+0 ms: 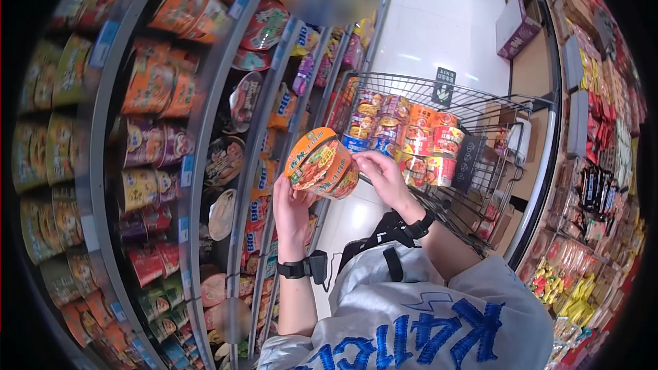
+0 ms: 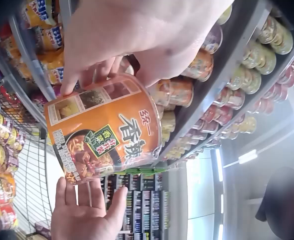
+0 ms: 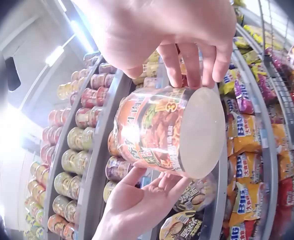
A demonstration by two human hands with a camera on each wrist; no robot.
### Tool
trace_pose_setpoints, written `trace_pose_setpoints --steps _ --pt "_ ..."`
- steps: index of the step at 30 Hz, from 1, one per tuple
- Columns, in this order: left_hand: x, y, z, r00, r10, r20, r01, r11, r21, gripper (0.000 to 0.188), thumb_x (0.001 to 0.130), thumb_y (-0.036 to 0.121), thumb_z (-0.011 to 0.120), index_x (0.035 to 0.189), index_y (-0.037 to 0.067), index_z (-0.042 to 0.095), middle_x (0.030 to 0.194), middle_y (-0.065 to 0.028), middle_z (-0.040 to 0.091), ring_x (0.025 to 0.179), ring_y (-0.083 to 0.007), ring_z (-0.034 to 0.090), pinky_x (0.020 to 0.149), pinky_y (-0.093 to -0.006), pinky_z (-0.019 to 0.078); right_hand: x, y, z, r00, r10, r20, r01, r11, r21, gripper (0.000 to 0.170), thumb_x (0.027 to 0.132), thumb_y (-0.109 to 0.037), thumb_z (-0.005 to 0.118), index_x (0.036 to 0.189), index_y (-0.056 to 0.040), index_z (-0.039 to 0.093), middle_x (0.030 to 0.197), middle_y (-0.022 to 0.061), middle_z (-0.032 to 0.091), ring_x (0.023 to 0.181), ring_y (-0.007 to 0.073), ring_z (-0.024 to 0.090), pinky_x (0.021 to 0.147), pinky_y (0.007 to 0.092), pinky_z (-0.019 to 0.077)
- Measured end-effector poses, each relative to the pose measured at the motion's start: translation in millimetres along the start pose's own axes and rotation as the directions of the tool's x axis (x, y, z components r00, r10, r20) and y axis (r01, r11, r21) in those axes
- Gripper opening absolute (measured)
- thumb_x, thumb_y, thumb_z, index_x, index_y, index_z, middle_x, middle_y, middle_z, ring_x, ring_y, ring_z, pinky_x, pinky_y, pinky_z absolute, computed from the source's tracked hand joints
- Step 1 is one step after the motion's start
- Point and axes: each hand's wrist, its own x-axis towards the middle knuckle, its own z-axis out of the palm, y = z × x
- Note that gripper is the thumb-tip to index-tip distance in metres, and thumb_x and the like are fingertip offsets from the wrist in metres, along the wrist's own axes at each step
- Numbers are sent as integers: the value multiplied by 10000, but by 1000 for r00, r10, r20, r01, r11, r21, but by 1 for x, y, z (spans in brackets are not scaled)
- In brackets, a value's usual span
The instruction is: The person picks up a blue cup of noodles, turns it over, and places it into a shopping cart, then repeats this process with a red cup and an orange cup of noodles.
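Observation:
An orange instant noodle tub (image 1: 319, 168) is tilted on its side in front of the person's body, between both hands. The left hand (image 1: 292, 207) grips it, fingers and thumb around its side. At the other side, the fingers of the right hand (image 1: 385, 177) touch the tub near its base. In the left wrist view these right fingers (image 2: 69, 195) are fairly straight, and the thumb stands apart from the wrapper. The right wrist view shows the tub's pale round base (image 3: 204, 132) and the left hand (image 3: 142, 202) beneath. A food picture covers the printed wrapper.
A wire shopping cart (image 1: 490, 101) ahead carries several stacked noodle tubs (image 1: 416, 138). Shelves of noodle tubs (image 1: 147, 140) and bagged noodles (image 1: 264, 171) line the left side. Packaged snacks (image 1: 596, 185) fill a rack on the right. A purple box (image 1: 515, 31) stands beyond the cart.

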Motion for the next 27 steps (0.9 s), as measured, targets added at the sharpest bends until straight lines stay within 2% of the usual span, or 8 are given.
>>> trace_pose_setpoints --steps 5,8,11,12,16,23,26,27 --pt "22 -45 42 997 -77 28 71 983 171 342 1037 331 501 1306 121 481 1274 -22 579 1178 -156 541 972 -389 448 -4 28 -48 990 68 -122 -62 997 49 352 981 -318 620 1139 -4 637 900 11 656 809 73 565 758 235 462" --pt "31 -70 68 995 -68 66 48 963 267 389 1029 317 536 1338 97 448 1261 -32 572 1146 -124 532 1000 -394 415 -1 46 -78 974 178 -140 -172 984 51 396 981 -429 596 1008 -34 601 732 -65 406 701 56 415 626 218 351" --pt "39 -90 88 994 -86 61 58 927 371 416 1028 324 536 1361 97 436 1313 -34 550 1188 -120 509 1006 -401 414 -3 51 -99 957 220 -186 -205 974 97 412 978 -455 592 1002 -44 582 751 -63 419 707 62 412 638 225 357" --pt "41 -96 95 990 -107 89 64 919 390 422 1029 332 534 1374 110 439 1237 -8 552 1154 -105 502 1004 -404 411 -5 48 -109 946 264 -188 -253 964 79 434 971 -467 599 1015 -38 551 860 -21 536 792 71 502 693 234 405" --pt "56 -120 117 960 -200 196 95 890 447 399 1031 351 526 1361 136 464 1021 28 503 1031 -94 497 1003 -411 405 -12 48 -139 907 331 -262 -290 939 185 525 925 -447 676 1138 6 518 1091 91 607 1045 145 598 868 261 474" --pt "87 -165 176 881 -312 355 89 847 524 405 1028 328 531 1374 134 452 1158 18 561 1068 -89 519 964 -395 436 -8 71 -195 903 120 -413 -130 991 3 720 818 -321 819 1296 41 422 1252 155 589 1074 190 620 842 310 524" --pt "104 -193 211 842 -345 415 64 828 558 467 1011 319 559 1400 90 437 1159 1 555 1096 -105 521 974 -392 440 2 66 -227 919 32 -394 -78 992 -102 977 759 -321 859 1470 34 290 1350 181 534 1225 235 542 1044 362 430" --pt "115 -204 219 801 -400 446 80 808 583 531 1005 337 562 1436 67 407 1255 -40 543 1173 -139 507 1008 -415 422 4 58 -237 895 63 -442 -201 941 -272 984 710 -334 887 1437 39 339 1327 197 538 1235 255 531 1051 374 423"
